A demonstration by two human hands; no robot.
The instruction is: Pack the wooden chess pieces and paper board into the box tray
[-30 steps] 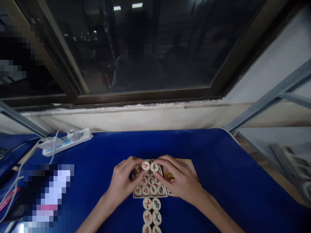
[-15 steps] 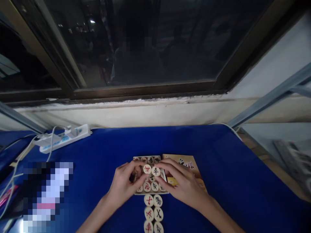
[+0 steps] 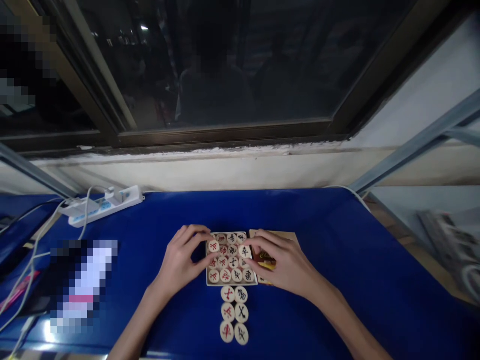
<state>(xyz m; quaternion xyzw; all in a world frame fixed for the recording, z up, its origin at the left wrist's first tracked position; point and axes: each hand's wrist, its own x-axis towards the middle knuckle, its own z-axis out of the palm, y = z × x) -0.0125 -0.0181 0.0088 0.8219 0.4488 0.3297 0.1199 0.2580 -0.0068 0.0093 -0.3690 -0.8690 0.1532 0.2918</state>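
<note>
My left hand (image 3: 187, 255) pinches a red-lettered Chinese chess piece (image 3: 213, 246) between thumb and fingers, over the left side of a shallow white box (image 3: 232, 285). Over the box's right side, a black-lettered Chinese chess piece (image 3: 245, 251) sits in the pinch of my right hand (image 3: 275, 260). Rows of round wooden pieces fill the box, red characters on the left and black on the right. Below it, two short columns lie on the blue table: red pieces (image 3: 227, 312) and black pieces (image 3: 242, 313). My right hand partly covers a printed box lid (image 3: 266, 257).
A white power strip (image 3: 107, 206) with plugs and cables lies at the back left of the blue table (image 3: 180, 210). A blurred-out bright object (image 3: 90, 285) is at the left. Behind stand a wall and a dark window (image 3: 232, 65); a metal post (image 3: 412, 145) rises at the right.
My hands have moved apart, each with its piece. The two pieces, side by side over the box before, are now at its left and right sides. The view has shifted slightly.
</note>
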